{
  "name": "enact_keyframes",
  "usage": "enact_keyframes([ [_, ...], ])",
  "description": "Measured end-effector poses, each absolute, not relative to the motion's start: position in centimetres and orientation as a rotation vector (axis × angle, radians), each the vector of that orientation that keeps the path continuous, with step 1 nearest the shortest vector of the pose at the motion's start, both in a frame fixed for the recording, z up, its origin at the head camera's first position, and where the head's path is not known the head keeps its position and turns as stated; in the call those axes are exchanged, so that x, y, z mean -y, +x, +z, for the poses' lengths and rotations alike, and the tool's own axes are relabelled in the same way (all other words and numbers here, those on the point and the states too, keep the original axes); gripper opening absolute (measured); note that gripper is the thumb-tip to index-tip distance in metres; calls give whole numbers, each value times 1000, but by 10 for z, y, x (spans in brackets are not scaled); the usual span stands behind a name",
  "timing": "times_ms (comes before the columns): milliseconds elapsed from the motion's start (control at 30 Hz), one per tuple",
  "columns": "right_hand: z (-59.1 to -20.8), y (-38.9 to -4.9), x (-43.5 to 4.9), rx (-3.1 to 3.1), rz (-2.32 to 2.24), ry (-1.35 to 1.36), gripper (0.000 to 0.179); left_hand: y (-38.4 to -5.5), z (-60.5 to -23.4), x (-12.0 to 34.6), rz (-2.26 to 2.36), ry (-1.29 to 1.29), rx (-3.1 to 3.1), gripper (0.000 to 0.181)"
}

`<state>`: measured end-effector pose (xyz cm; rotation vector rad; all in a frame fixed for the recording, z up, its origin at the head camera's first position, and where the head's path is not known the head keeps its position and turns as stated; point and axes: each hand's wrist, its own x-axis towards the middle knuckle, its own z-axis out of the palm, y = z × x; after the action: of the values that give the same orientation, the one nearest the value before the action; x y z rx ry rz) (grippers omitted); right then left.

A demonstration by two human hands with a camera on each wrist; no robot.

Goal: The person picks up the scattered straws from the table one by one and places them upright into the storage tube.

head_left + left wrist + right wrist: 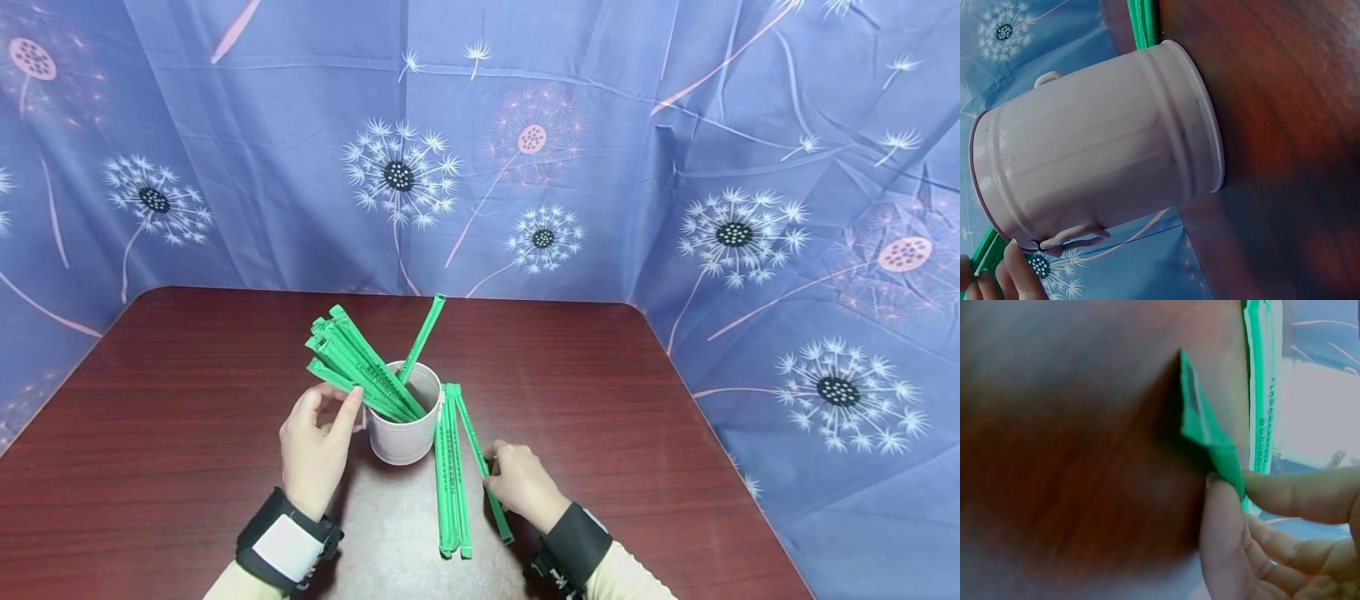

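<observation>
A white bucket-shaped cup (402,442) with small side handles stands on the table, holding a bundle of slim green wrapped sticks (360,367) that leans left. One separate green stick (422,337) leans right in it. At the cup's left rim, my left hand (318,446) holds the lower edge of the leaning bundle between thumb and fingers; a fingertip (1013,245) is right at the rim. My right hand (525,483) pinches a single green wrapped stick (1210,440) by its middle, between thumb and finger. Beside it lie several more green sticks (452,483), side by side.
The dark red-brown wooden table (187,400) carries the cup near its middle. Behind and to the right hangs a blue dandelion-print cloth (300,167). Black bands with devices sit on both wrists.
</observation>
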<state>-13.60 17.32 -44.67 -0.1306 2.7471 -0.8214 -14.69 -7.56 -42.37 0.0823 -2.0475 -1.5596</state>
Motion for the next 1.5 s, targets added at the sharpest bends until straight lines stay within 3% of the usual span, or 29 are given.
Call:
enact_keyframes([
  [367, -451, -136, -178, -2621, -1065, -69, 29, -144, -422, 76, -1670, 160, 2097, 21],
  [767, -450, -135, -173, -2693, -1363, -200, 23, -143, -421, 74, -1658, 137, 2194, 24],
  [1133, -440, -131, -158, -2777, -1439, -400, 18, -138, -421, 69, -1687, -8, 2268, 23],
  [1367, -437, -128, -152, -2820, -1417, -508, 19, -135, -425, 63, -1817, -276, 2276, 14],
  [1500, -436, -125, -150, -2793, -1429, -545, 18, -132, -424, 59, -1830, -384, 2249, 22],
])
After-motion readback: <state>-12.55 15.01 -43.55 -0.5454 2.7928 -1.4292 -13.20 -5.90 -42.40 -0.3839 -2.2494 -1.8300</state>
